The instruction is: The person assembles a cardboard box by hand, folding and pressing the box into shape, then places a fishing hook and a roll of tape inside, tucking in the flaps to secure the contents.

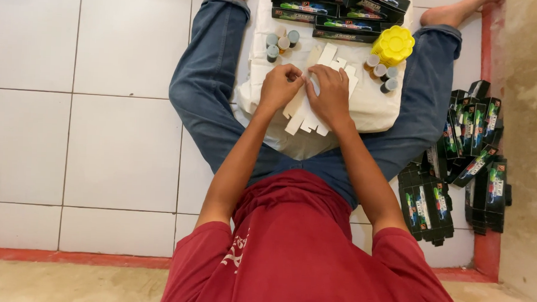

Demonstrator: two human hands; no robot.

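I sit on the white tiled floor (100,131) with a white cloth (373,107) spread between my legs. Both my hands press on a flat white cardboard blank (309,113), die-cut with square tabs, lying at the middle of the cloth. My left hand (280,86) is curled, fingertips pinching the blank's upper left part. My right hand (331,94) lies spread and flat on it, palm down.

Toward the cloth's far left corner stand small round paint pots (280,44) with grey-blue lids; a few more pots (381,74) stand at the far right, beside a glossy yellow flower-shaped palette (394,45). Along the far edge lies a row of finished black boxes (341,12). On the tiles by my right leg, against the rough wall, lies a heap of flattened black cartons (461,165).
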